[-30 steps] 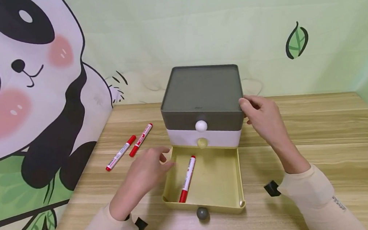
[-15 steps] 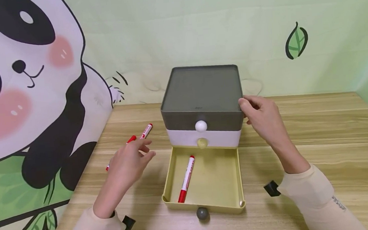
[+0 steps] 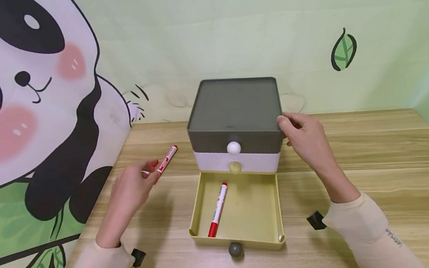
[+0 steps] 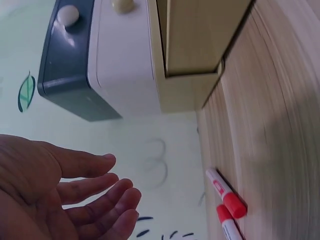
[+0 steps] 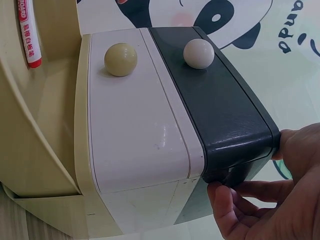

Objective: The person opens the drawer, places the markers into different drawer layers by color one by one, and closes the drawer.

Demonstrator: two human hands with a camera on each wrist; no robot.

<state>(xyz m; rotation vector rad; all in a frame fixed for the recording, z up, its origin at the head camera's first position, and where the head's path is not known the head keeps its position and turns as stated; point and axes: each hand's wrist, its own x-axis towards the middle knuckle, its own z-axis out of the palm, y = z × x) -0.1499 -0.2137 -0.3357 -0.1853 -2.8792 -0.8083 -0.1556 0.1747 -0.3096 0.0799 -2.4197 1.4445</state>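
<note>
A desktop drawer unit (image 3: 235, 106) has a grey top tier, a white tier (image 3: 257, 160) and a pulled-out yellow drawer (image 3: 255, 209). At the unit's right front corner, my right hand (image 3: 308, 140) grips the grey tier, thumb at the top edge and fingers curled beneath in the right wrist view. My left hand (image 3: 129, 190) hovers over two red-capped markers on the table, fingers loosely bent and apart. One marker (image 3: 168, 158) shows beside the fingertips; the other (image 4: 229, 225) is mostly hidden in the head view. A third marker (image 3: 218, 210) lies inside the drawer.
The wood-grain table (image 3: 374, 171) backs onto a green printed cloth (image 3: 305, 36) with a panda. A dark round knob (image 3: 235, 249) sticks out from the drawer's front. White and yellow knobs (image 3: 235, 167) are on the tiers above.
My left hand has moved left from the drawer's edge to above the two table markers. The right hand stays on the unit's corner, and the drawer and its marker have not moved.
</note>
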